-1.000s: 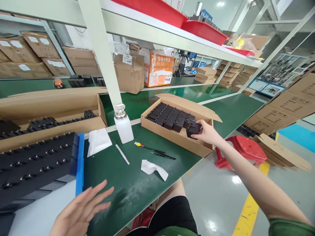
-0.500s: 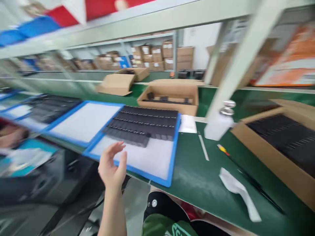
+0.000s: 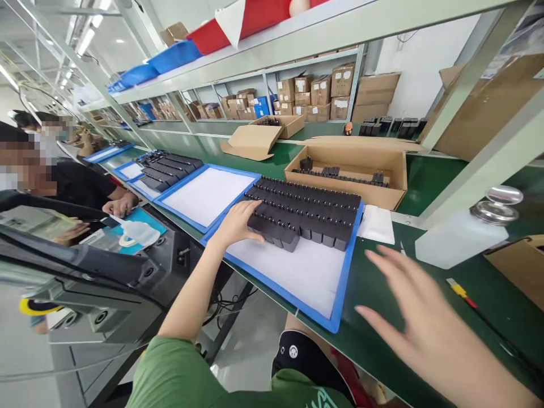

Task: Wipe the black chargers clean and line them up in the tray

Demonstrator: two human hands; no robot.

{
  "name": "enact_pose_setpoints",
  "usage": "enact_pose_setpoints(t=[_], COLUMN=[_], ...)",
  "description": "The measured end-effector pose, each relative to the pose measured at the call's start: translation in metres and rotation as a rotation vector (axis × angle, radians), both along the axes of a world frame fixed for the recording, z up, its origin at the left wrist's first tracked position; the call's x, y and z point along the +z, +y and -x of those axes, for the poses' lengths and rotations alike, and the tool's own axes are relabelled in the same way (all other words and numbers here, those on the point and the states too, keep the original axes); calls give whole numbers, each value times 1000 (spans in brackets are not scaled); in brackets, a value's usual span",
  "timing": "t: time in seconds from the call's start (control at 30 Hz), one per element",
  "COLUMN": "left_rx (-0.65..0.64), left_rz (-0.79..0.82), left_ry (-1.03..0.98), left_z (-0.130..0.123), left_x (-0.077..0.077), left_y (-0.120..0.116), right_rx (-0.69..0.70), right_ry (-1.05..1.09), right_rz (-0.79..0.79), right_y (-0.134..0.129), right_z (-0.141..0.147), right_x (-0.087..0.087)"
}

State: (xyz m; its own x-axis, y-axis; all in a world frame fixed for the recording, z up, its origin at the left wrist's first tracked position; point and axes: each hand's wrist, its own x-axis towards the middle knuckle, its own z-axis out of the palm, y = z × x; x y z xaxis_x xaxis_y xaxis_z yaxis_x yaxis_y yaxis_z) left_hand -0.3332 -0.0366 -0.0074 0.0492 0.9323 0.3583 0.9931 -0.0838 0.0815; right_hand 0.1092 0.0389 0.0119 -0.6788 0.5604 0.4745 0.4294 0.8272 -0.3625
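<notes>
Rows of small black blocks with shiny pins fill the back part of a blue-rimmed tray lined with white. My left hand rests at the left end of the front row, thumb and fingers apart, touching the blocks there; its fingertips partly overlap them. Over the green bench, right of the tray, my right hand hangs with fingers spread and nothing in it. A folded white cloth lies by the tray's right corner.
An open cardboard box with black parts stands behind the tray. To the right are a white bottle, a tool with a yellow and red tip and another carton. Leftward are another blue tray, a machine and a person.
The view has swung left. My left hand has moved forward onto the front row's left end. My right hand, not seen before, has come in at the right.
</notes>
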Motion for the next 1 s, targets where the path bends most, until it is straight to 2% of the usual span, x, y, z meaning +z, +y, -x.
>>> enact_pose_setpoints(t=[0.1,0.17,0.23,0.33,0.57,0.7,0.8,0.9,1.0], left_rx=[-55,-109,-166,-243,-273,-305,-355,-387,-424], left_rz=[14,13,4,-6,-43,-51,-86,-193,-255], left_ry=[33,53,71,97,123,115,73,27,-4], left_z=[16,18,16,11,3,-1,-7,-22,-70], left_x=[-6,-12,-17,-25,-33,-23,-8,10,32], left_y=[-7,-5,3,18,30,28,23,22,13], right_rx=[175,173,138,73,-49,-16,52,107,107], right_ry=[-161,-212,-220,-203,-148,-156,-177,-173,-147], right_rz=[102,152,158,134,96,95,96,99,104], right_y=[0,4,8,9,3,1,-2,2,-5], right_z=[94,146,182,209,227,232,231,211,150], right_x=[-1,-7,-15,-27,-44,-43,-34,-16,12])
